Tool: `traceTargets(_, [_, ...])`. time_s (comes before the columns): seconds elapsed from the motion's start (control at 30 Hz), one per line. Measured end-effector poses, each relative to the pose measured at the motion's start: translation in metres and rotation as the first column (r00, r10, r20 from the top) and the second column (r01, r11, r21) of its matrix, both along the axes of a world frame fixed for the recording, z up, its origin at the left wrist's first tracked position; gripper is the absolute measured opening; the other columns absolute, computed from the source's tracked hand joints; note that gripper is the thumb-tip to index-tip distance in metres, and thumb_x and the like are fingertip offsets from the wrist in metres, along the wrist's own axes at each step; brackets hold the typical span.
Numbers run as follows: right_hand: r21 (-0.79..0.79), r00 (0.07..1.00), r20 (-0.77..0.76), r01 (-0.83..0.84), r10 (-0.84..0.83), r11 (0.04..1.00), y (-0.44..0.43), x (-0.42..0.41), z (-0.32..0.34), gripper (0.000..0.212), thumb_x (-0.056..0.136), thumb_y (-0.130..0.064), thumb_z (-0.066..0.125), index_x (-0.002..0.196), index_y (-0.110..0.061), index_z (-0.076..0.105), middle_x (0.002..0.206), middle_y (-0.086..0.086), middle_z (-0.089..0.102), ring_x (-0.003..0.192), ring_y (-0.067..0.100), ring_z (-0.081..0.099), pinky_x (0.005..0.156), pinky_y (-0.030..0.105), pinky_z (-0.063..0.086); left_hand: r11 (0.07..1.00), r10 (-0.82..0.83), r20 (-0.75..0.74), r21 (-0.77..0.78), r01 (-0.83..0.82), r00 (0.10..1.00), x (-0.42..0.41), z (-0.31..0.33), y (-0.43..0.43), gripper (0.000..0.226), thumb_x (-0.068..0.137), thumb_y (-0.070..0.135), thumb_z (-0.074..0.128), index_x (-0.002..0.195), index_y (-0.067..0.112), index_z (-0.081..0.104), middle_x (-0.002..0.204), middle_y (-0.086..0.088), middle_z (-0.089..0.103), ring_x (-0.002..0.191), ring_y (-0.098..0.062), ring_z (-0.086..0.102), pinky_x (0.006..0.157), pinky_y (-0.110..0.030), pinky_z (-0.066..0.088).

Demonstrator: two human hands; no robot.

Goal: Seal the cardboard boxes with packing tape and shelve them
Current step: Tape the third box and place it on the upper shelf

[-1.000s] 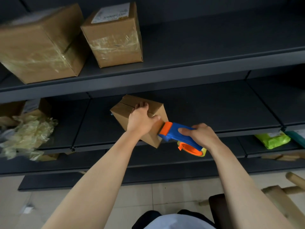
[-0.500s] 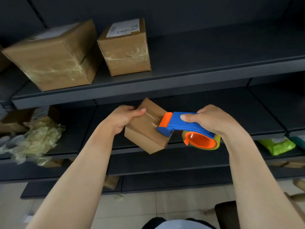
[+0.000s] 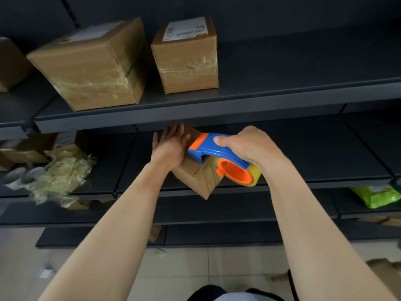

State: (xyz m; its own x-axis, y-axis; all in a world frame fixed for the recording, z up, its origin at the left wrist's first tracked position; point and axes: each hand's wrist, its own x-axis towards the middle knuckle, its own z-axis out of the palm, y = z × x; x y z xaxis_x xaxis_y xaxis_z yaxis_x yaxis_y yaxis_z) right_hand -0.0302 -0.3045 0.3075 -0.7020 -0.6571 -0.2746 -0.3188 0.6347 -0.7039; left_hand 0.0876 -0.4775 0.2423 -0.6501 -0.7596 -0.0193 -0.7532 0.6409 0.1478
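A small cardboard box [image 3: 200,178] is held tilted in the air in front of the middle shelf [image 3: 303,181]. My left hand [image 3: 170,146] lies flat on its upper left face, fingers stretched out, steadying it. My right hand [image 3: 247,146] grips the blue and orange tape dispenser [image 3: 219,156], whose orange head presses on the box's top. A roll of clear tape [image 3: 255,174] sits in the dispenser. Two taped cardboard boxes, a large one [image 3: 91,66] and a smaller one [image 3: 188,57] with a white label, stand on the upper shelf [image 3: 282,90].
Crumpled tape and plastic [image 3: 58,174] lies with open cartons at the left of the middle shelf. A green packet [image 3: 377,195] rests on the lower shelf at the right. Another box [image 3: 10,64] sits at the far left. Tiled floor [image 3: 184,268] lies below.
The view has shifted so the shelves sit lower and closer. My left hand moved from gripping the box's side to lying flat on top. The dispenser tilted down along the box.
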Motion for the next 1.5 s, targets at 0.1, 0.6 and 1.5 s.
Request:
traceTargets(0.1, [0.012, 0.999, 0.018, 0.031, -0.031, 0.999, 0.008, -0.007, -0.001, 0.046, 0.072, -0.062, 0.065, 0.077, -0.018, 0.053, 0.075, -0.001, 0.057, 0.063, 0.013, 0.056, 0.048, 0.025, 0.032, 0.999, -0.01, 0.071, 0.054, 0.006, 0.997, -0.013, 0.002, -0.013, 0.053, 0.102, 0.042, 0.015, 0.152, 0.027, 0.007, 0.16, 0.008, 0.006, 0.146, -0.017, 0.004, 0.115, -0.047, -0.002])
traceTargets(0.6, [0.135, 0.976, 0.175, 0.106, -0.129, 0.985, 0.042, -0.023, -0.048, 0.048, 0.071, -0.059, 0.071, 0.079, -0.013, 0.065, 0.058, 0.0, 0.065, 0.048, 0.014, 0.061, 0.047, 0.025, 0.036, 0.994, -0.044, 0.036, 0.098, 0.04, 0.998, -0.031, 0.004, -0.019, 0.052, 0.102, 0.045, 0.017, 0.151, 0.029, 0.014, 0.16, 0.003, 0.008, 0.146, -0.019, 0.005, 0.115, -0.044, -0.001])
traceTargets(1.5, [0.02, 0.999, -0.04, 0.006, -0.005, 1.0, 0.01, 0.001, -0.018, 0.055, 0.07, -0.066, 0.062, 0.077, -0.012, 0.058, 0.069, 0.0, 0.061, 0.06, 0.016, 0.059, 0.048, 0.027, 0.035, 0.897, 0.253, -0.619, 0.437, 0.059, 0.744, 0.025, 0.021, 0.016, 0.023, 0.076, 0.037, 0.077, 0.093, 0.023, 0.075, 0.083, 0.014, 0.071, 0.072, 0.008, 0.063, 0.057, -0.006, 0.044])
